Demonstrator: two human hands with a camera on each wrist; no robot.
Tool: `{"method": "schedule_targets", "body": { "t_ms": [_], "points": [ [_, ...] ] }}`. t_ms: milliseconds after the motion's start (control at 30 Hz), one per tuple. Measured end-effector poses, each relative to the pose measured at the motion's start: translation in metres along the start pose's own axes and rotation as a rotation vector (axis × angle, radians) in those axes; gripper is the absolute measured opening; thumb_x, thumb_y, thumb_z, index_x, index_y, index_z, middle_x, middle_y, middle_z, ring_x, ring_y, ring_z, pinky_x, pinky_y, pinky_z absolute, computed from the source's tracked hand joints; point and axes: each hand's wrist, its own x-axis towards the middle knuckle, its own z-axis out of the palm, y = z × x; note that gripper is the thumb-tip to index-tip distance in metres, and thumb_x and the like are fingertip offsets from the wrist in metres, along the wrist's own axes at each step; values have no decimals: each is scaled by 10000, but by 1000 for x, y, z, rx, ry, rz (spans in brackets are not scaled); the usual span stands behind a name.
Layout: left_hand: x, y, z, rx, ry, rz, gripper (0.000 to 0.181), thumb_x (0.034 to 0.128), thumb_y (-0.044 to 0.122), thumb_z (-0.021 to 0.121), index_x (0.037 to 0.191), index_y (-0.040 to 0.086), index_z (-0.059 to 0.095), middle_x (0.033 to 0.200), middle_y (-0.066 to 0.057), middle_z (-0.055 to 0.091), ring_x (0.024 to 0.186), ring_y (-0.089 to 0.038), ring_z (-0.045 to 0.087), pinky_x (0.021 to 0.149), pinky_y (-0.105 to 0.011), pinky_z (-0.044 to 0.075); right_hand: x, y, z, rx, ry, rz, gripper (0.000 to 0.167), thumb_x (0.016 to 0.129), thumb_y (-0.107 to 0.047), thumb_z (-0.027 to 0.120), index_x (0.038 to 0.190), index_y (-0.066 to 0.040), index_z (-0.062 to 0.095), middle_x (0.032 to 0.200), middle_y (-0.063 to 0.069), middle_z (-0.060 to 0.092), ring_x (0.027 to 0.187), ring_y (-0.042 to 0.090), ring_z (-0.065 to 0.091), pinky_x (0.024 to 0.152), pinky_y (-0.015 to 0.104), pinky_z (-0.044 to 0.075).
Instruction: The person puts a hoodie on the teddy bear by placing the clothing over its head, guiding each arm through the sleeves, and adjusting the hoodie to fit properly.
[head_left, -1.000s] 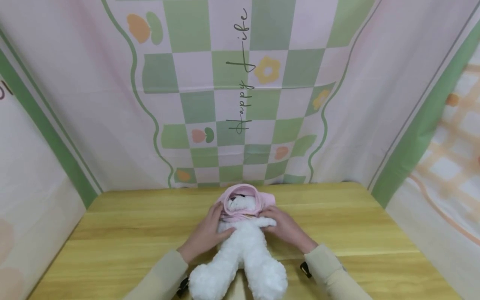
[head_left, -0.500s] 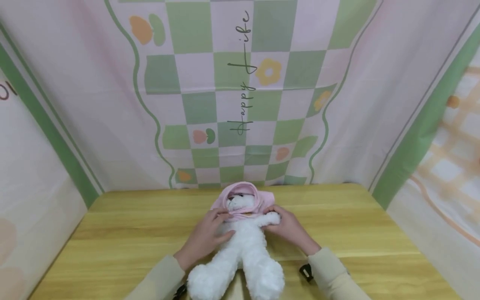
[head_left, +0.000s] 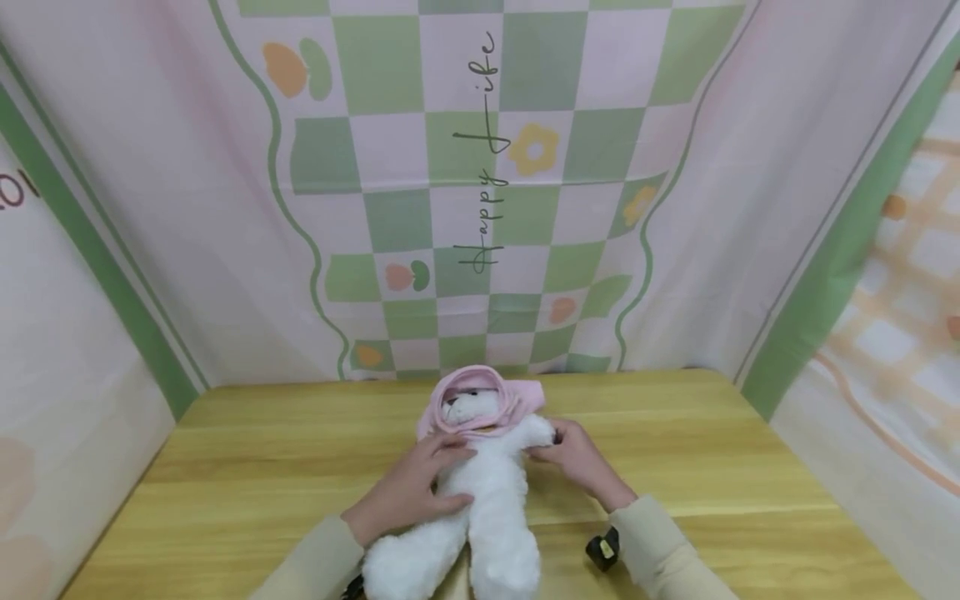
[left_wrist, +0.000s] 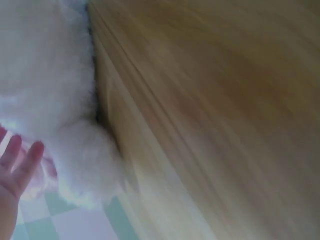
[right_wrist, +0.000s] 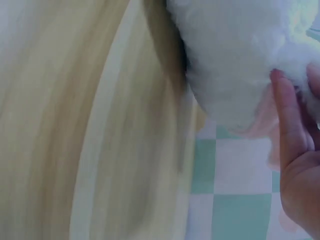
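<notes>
White plush (head_left: 495, 479), fingers (head_left: 441, 444) on both sides

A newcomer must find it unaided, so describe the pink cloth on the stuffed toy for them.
Start at the wooden table and find the white stuffed toy, with the left hand and right hand touching it. At the toy's far end, the pink cloth frames the face in a round opening. Its smooth pink fabric stands out against the toy's fluffy white body.

A wood-grained bench (head_left: 697, 442) meets a green-and-white checkered cloth backdrop (head_left: 525, 217) lettered "Happy Life" sideways; a pale left drape (head_left: 71, 350) and an orange-plaid right drape (head_left: 892, 333) flank it.
</notes>
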Motion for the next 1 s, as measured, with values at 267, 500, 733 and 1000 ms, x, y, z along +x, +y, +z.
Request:
{"method": "schedule_targets", "body": {
  "t_ms": [267,500,733,1000],
  "points": [
    [-8,-1,-3,-34,-44,11,669,791,309,751,1388,188,476,1447,-71,437,1291,-262,483,1019,-428,479,3,-17,8,102,33,20,352,819,38,663,1122,188,565,1079,274,647,847,-18,589,765,190,545],
    [-9,1,-3,-63,10,32,633,818,224,732,1394,178,474,1399,-75,466,1213,-227,544,938,-333,537,11,-33,12,88,105,5,300,815,9,677,1075,143,610,983,157,698,800,-7,596,730,185,522],
    [-16,-5,-5,-190,-20,44,678,841,120,691,1450,166,396,1443,-81,472,1269,-285,511,1020,-426,482,14,-47,12,139,68,-24,240,832,-9,655,1036,112,620,899,-37,698,808,29,612,738,198,521],
    [-19,-21,-9,-185,-28,33,596,900,183,609,1456,215,396,1406,-92,532,1207,-288,570,995,-450,490,23,-50,21,195,54,-54,199,830,32,640,992,133,587,889,-90,681,832,15,614,763,186,520]
  ]
}}
